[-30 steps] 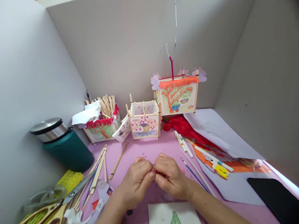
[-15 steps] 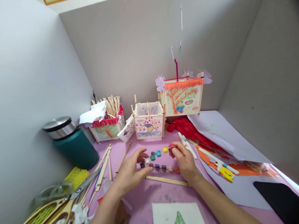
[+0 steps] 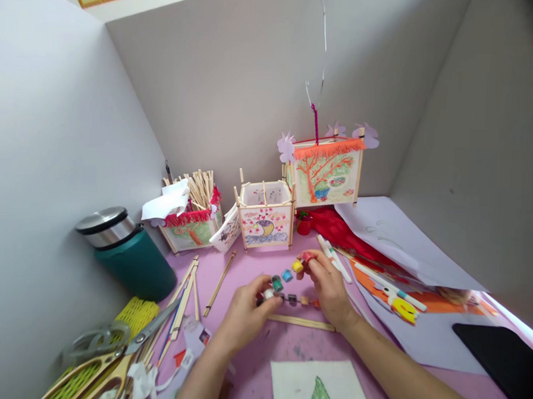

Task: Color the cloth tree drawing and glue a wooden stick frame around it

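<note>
A strip of small paint pots (image 3: 287, 275), with red, yellow, blue, green and white pots, is stretched between my two hands above the table. My right hand (image 3: 328, 289) pinches its red end. My left hand (image 3: 248, 310) has closed its fingers and thumb around the white end. Just below is a second row of paint pots (image 3: 292, 300) in dark, peach and orange colours; its left end is hidden by my left hand, and I cannot tell whether it is held. Under the hands lie light wooden sticks (image 3: 302, 323). Closer to me rests a white sheet with a green star drawing (image 3: 322, 381).
Picture-sided lanterns (image 3: 265, 226) stand at the back, beside a stick-filled box (image 3: 188, 231). On the left are a teal flask (image 3: 133, 264), scissors (image 3: 119, 352) and loose sticks (image 3: 183, 302). Markers (image 3: 335, 259), paper (image 3: 437, 345) and a black phone-like slab (image 3: 495, 354) lie right.
My hands were together around something, then drew apart, showing the paint pots. Since then my left hand has moved right and closed on the white end. The view has shifted slightly.
</note>
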`<action>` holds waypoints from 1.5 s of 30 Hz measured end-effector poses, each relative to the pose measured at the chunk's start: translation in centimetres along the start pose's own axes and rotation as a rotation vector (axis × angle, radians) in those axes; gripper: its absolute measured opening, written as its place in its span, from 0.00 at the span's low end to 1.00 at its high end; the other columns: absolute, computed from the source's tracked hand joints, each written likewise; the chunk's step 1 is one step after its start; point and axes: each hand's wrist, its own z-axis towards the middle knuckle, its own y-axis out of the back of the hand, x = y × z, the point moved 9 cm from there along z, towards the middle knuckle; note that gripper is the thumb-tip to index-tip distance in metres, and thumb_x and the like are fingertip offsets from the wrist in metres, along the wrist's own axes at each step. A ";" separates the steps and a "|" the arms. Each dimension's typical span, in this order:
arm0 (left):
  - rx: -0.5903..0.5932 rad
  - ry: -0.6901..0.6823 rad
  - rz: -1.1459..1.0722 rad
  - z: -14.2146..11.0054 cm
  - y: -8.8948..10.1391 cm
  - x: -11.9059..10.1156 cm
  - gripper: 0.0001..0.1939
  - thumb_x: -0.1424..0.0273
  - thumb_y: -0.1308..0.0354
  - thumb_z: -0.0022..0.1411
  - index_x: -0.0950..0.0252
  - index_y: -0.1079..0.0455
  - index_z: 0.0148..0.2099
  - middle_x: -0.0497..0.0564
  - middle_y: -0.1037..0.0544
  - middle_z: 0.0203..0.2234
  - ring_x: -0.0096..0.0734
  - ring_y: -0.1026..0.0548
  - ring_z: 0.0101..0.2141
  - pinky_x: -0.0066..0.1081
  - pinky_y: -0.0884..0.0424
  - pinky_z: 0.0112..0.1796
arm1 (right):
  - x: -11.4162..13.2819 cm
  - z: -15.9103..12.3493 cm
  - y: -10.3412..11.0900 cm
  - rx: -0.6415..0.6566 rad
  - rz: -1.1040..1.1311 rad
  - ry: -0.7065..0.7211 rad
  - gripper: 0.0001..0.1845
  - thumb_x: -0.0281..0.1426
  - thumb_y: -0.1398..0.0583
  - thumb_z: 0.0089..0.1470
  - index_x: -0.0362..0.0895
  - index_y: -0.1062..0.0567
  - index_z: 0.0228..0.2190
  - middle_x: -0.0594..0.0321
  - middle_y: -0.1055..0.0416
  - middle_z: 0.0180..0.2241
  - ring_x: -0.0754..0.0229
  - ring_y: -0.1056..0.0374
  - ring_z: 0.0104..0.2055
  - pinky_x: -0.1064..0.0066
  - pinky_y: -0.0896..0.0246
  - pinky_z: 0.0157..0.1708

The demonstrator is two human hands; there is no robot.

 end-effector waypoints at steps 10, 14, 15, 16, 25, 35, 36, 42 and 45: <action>-0.208 -0.054 0.237 0.1 2.1 -0.5 0.11 0.70 0.47 0.58 0.64 0.30 0.44 0.49 0.25 0.32 0.27 0.30 0.30 0.27 0.37 0.33 | 5.8 -2.2 -3.1 0.123 -0.765 0.605 0.18 0.29 0.44 0.53 0.44 0.33 0.47 0.53 0.36 0.47 0.51 0.40 0.50 0.54 0.48 0.50; -0.167 -0.148 0.288 -0.1 1.4 -1.4 0.11 0.72 0.48 0.60 0.64 0.31 0.45 0.50 0.26 0.34 0.28 0.30 0.32 0.27 0.37 0.35 | 4.7 -2.5 -5.0 0.288 -0.854 0.574 0.15 0.30 0.44 0.55 0.42 0.32 0.46 0.55 0.30 0.39 0.53 0.38 0.42 0.56 0.46 0.44; -0.157 -0.162 0.288 -0.2 1.3 -1.5 0.11 0.73 0.49 0.60 0.63 0.31 0.45 0.50 0.27 0.34 0.28 0.30 0.33 0.27 0.37 0.35 | 4.4 -2.4 -5.2 0.309 -0.866 0.560 0.14 0.30 0.45 0.56 0.42 0.31 0.45 0.56 0.30 0.38 0.54 0.38 0.41 0.57 0.46 0.43; -0.148 -0.172 0.288 -0.2 1.2 -1.5 0.11 0.73 0.49 0.60 0.63 0.31 0.45 0.50 0.27 0.34 0.28 0.30 0.33 0.27 0.37 0.35 | 4.1 -2.3 -5.3 0.324 -0.878 0.552 0.13 0.30 0.45 0.57 0.42 0.31 0.44 0.56 0.29 0.37 0.54 0.38 0.40 0.58 0.47 0.42; -0.092 -0.202 0.449 -0.3 0.6 -1.5 0.10 0.74 0.51 0.61 0.63 0.32 0.44 0.51 0.30 0.32 0.30 0.31 0.32 0.28 0.36 0.33 | 3.2 -3.1 -7.0 0.512 -1.073 0.571 0.14 0.26 0.49 0.58 0.39 0.33 0.46 0.55 0.30 0.37 0.55 0.41 0.39 0.57 0.51 0.45; -0.013 -0.179 0.692 -0.5 -0.3 -1.4 0.11 0.72 0.55 0.63 0.63 0.33 0.43 0.52 0.29 0.33 0.32 0.30 0.34 0.29 0.37 0.33 | 2.0 -3.2 -7.0 0.627 -1.147 0.468 0.08 0.28 0.50 0.60 0.41 0.31 0.36 0.57 0.32 0.32 0.57 0.41 0.35 0.63 0.51 0.40; 0.006 -0.170 0.710 -0.6 -0.3 -1.3 0.10 0.71 0.55 0.63 0.63 0.33 0.42 0.51 0.28 0.33 0.33 0.29 0.34 0.29 0.37 0.33 | 1.8 -3.3 -7.0 0.641 -1.154 0.461 0.09 0.29 0.50 0.60 0.41 0.31 0.35 0.58 0.32 0.32 0.57 0.41 0.35 0.63 0.51 0.39; 0.107 -0.183 0.644 -0.7 -0.2 -1.6 0.08 0.70 0.54 0.64 0.63 0.34 0.40 0.49 0.28 0.32 0.31 0.30 0.33 0.28 0.38 0.33 | 2.1 -3.5 -7.1 0.684 -1.140 0.488 0.08 0.30 0.50 0.60 0.41 0.33 0.32 0.59 0.33 0.31 0.58 0.42 0.34 0.64 0.52 0.38; 0.143 -0.214 0.576 -0.8 -0.2 -2.0 0.08 0.71 0.54 0.64 0.63 0.34 0.39 0.49 0.29 0.31 0.29 0.31 0.33 0.27 0.38 0.33 | 2.6 -3.5 -7.2 0.699 -1.127 0.490 0.08 0.31 0.49 0.59 0.41 0.33 0.31 0.59 0.34 0.30 0.58 0.42 0.34 0.64 0.52 0.38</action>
